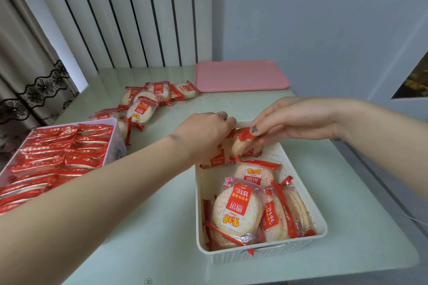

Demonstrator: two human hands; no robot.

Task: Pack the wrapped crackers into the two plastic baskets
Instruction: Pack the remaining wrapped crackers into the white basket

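A white plastic basket (308, 206) stands in front of me with several wrapped crackers (240, 210) lying in it. Over its far end my right hand (294, 120) pinches a red-and-clear wrapped cracker (243, 143). My left hand (206, 134) is beside it, fingers curled on a wrapped cracker (217, 159) at the basket's far left corner. A second basket (113, 139) at the left is packed tight with upright wrapped crackers (58, 157). Loose wrapped crackers (143, 104) lie on the table behind it.
A pink tray (240, 76) lies at the table's far edge by the wall. The pale green table (157, 227) runs under both baskets. A curtain (30, 65) hangs at the left, and vertical slats back the far side.
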